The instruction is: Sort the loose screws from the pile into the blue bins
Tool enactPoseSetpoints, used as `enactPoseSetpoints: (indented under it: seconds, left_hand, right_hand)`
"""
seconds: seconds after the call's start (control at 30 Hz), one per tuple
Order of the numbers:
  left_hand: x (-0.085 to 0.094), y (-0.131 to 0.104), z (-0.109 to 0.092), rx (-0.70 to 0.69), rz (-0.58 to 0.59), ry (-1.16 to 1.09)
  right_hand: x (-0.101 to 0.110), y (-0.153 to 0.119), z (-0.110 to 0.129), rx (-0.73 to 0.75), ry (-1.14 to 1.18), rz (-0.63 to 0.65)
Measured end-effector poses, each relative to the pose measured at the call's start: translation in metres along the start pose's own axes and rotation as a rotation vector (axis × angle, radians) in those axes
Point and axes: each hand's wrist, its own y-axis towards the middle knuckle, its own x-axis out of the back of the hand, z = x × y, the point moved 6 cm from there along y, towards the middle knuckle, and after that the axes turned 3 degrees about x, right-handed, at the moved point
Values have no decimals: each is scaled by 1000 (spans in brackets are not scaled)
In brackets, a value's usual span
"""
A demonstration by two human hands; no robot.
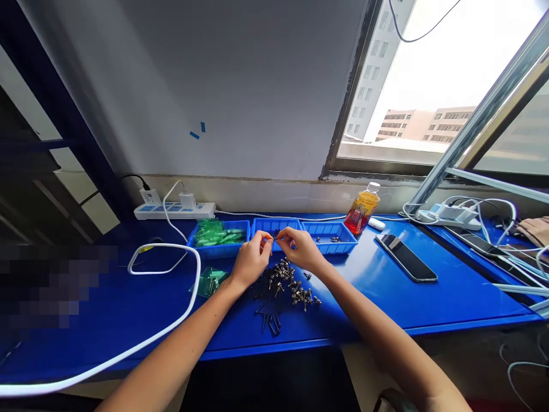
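My left hand (251, 262) and my right hand (302, 250) meet fingertip to fingertip in front of the middle blue bin (275, 222). Both are closed in a pinch; whatever lies between the fingers is too small to make out. Below them on the blue table spreads a pile of short metal screws (302, 296), partly covered by the left hand. Closer to the front edge lie several long black screws (271, 323). Left of my left wrist is a green plastic bag (210, 281) with small parts inside.
Green bags (217, 233) fill the left blue bin (221, 252); the right blue bin (337, 248) holds a few small parts. Behind stand a power strip (171, 212) and a drink bottle (362, 209). A phone (405, 257) lies right. A white cable (195, 292) loops left. Another person's hand (536, 232) shows far right.
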Motion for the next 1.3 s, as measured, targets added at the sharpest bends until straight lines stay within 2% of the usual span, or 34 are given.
enactPoseSetpoints:
  seconds: [0.17,0.27,0.4,0.8,1.0,1.3]
  left_hand:
    - [-5,2,3,-14,43,-69]
    - [-7,1,2,-36,65,-82]
    - [-10,-1,2,-20,109,-92]
    - [-14,-1,18,45,200,-110]
    - [-19,0,29,100,284,-116]
    - [-17,3,30,80,302,-177]
  right_hand:
    - [2,-4,-3,108,-25,-46]
    - [4,-12,2,224,-79,-67]
    - [8,-19,5,302,-94,-120]
    - [2,-20,1,254,-129,-60]
    - [-4,-20,-6,202,-112,14]
    - [-6,-20,-9,166,-98,16]
